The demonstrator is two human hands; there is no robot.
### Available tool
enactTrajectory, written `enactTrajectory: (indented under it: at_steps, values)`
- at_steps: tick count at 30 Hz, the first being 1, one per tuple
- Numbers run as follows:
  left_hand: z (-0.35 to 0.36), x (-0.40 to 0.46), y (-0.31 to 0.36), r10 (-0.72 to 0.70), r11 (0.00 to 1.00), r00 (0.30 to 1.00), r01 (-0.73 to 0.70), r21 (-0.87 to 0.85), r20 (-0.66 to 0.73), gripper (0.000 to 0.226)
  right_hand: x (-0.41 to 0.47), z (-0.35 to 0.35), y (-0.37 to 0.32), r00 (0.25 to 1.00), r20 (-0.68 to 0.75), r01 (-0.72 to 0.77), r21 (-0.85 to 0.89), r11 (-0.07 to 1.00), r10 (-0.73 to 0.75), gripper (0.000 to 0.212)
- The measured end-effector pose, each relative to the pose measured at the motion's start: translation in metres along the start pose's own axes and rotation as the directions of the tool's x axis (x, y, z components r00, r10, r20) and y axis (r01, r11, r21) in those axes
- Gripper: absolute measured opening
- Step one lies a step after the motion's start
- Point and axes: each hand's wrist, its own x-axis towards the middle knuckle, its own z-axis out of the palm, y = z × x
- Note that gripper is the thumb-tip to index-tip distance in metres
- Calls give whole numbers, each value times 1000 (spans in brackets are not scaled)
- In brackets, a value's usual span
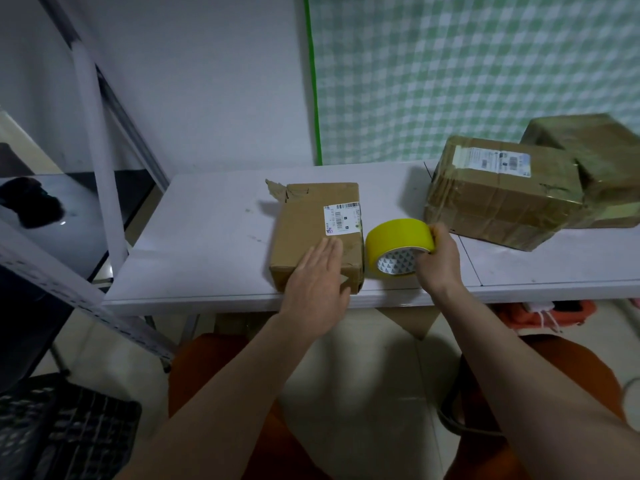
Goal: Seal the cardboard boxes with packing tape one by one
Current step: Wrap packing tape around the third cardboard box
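A small brown cardboard box [311,220] with a white label lies near the front edge of the white table [207,237]; a torn flap sticks up at its far left corner. My left hand [317,285] rests flat on the box's near end, fingers straight. Just right of the box stands a yellow roll of packing tape [394,242], tilted on its edge. My right hand [438,258] grips the roll at its right side, thumb on the outer face and fingers curled into the core.
Two larger taped boxes sit at the back right, one with a label [502,199] and one behind it [595,150]. A metal shelf post [100,174] rises at the left. A dark crate [62,431] stands on the floor below left.
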Motion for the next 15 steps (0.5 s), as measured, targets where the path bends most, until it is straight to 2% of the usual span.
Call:
enactTrajectory:
  at_steps: [5,7,9,12,15]
  values:
    - [-10,9,-11,-190,967,971,161,196,141,95,-1,0,0,1000,9,5,13,1000,-5,30]
    - [-12,10,-9,-302,937,938,259,234,169,104,-1,0,0,1000,11,2,12,1000,-2,31]
    - [-12,12,-1,-338,913,929,285,291,151,109,-1,1,0,1000,11,4,14,1000,-4,31]
    - [-6,17,21,-164,955,978,125,268,131,109,-1,2,2,1000,11,-3,11,1000,3,33]
    - [1,15,29,-19,984,988,-9,180,151,107,-1,2,4,1000,5,-2,-5,1000,2,31]
